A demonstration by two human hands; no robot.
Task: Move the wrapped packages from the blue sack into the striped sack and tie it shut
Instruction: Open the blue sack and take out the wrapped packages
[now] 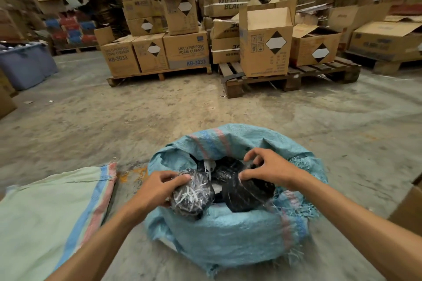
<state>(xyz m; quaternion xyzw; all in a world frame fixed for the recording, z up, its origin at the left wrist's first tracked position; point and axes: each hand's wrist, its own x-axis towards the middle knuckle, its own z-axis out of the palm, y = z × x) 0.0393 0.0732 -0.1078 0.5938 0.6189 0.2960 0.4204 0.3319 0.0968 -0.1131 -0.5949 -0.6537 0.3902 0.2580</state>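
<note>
Head view is showing the left hand [157, 186] and the right hand [266, 167], fingers curled, each gripping a wrapped package [193, 194] inside the open blue sack [228, 230]; the striped sack [50, 207] is lying flat, mouth pointing away.

open blue sack [228, 230] holding black wrapped packages [247, 194], striped sack [45, 207] flat

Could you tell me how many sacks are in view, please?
2: the blue sack stands open between the arms with wrapped packages inside; the striped sack lies flat on the floor to its left.
</note>
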